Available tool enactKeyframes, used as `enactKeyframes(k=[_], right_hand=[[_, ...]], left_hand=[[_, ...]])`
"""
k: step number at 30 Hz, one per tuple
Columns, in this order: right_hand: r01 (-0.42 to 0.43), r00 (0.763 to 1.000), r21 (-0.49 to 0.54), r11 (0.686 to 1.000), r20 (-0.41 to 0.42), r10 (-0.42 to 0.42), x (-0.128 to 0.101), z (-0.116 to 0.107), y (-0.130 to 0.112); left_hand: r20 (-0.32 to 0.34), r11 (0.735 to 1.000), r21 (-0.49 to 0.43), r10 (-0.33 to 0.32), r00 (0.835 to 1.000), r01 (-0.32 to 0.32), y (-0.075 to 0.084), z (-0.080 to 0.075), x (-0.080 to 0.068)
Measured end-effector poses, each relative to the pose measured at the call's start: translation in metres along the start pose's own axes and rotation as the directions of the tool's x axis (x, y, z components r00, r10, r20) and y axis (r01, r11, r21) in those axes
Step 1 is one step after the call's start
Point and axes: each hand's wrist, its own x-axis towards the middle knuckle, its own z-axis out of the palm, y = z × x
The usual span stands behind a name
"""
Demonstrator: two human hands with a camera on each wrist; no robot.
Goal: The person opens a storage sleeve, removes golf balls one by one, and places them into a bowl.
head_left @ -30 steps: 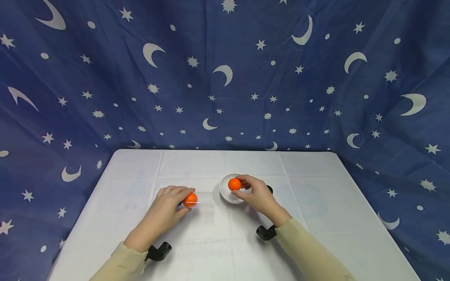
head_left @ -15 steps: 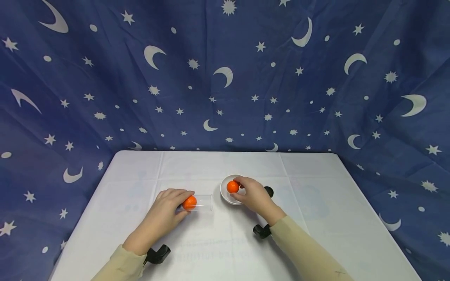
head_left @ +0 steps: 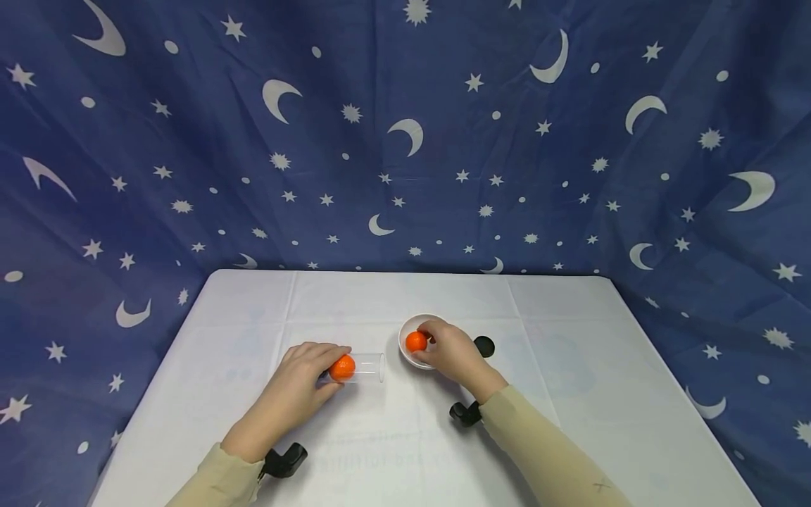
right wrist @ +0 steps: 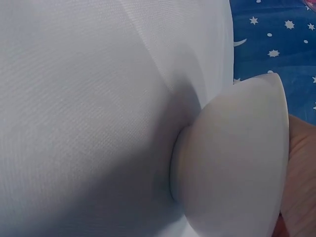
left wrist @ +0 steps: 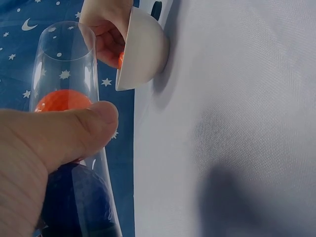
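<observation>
My left hand (head_left: 304,373) grips a clear glass (head_left: 366,367) lying on its side on the white table (head_left: 570,352). An orange ball (head_left: 343,367) sits inside it. In the left wrist view my thumb (left wrist: 64,138) presses on the glass (left wrist: 64,59) over that ball (left wrist: 61,101). To the right, my right hand (head_left: 446,348) holds a second orange ball (head_left: 415,341) with curled fingers, low inside a small white bowl (head_left: 407,327). The right wrist view shows the bowl's outer wall (right wrist: 237,158) from table level; its ball is hidden there.
A small black object (head_left: 484,345) lies on the table just behind my right hand. Black camera mounts sit at both wrists (head_left: 285,458) (head_left: 465,413). A blue star-and-moon cloth (head_left: 405,141) hangs behind and beside the table.
My right hand has lowered its orange ball down into the white bowl. My left hand and the glass have barely shifted.
</observation>
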Motion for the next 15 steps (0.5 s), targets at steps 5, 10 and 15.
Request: enactKeyframes(k=[5,10,15], right_hand=[[-0.014,1.000,0.028,1.000,0.014,0.014,0.0001,-0.0020,-0.0015],[0.001,1.000,0.036,0.999,0.023,-0.002,-0.0004,-0.0046,-0.0025],[0.093,0.995,0.028,0.995,-0.050,-0.092,-0.0031,-0.0098,-0.0056]], left_hand=[[0.004,1.000,-0.010,-0.005,1.000,0.005,0.0010,0.0003,0.0004],[0.013,1.000,-0.010,-0.017,1.000,0.017,0.0006,0.0023,-0.0003],[0.005,1.000,-0.012,-0.017,1.000,0.017,-0.0005,0.0026,-0.0005]])
